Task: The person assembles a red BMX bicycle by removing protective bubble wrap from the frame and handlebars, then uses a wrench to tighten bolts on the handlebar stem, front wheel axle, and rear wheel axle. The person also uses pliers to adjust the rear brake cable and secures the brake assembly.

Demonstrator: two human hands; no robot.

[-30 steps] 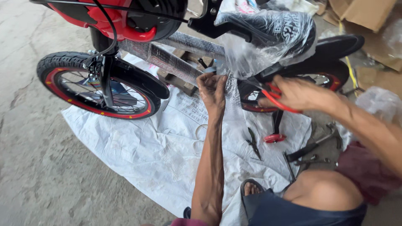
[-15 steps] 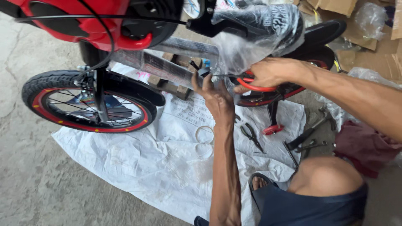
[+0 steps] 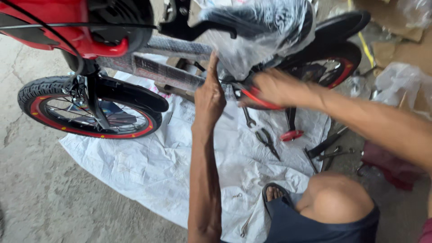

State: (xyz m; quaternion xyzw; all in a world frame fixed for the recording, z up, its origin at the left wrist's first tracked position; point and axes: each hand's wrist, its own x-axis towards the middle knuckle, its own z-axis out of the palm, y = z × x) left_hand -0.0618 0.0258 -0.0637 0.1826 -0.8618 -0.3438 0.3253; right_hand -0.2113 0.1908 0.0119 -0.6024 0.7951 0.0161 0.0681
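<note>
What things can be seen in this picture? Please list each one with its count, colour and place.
bicycle: one, red and black, across the top
front wheel: one, black tyre with red rim, left
rear wheel: one, black with red, upper right
plastic wrap: one, clear, over the saddle area
white sheet: one, on the floor under the bicycle
pliers: one pair, dark, on the sheet
wrenches: a few, dark metal, right of the sheet
cardboard: brown, top right
knee: one, bottom right
left hand: raised, fingers up at the frame
right hand: blurred, at a red part by the rear wheel
</note>
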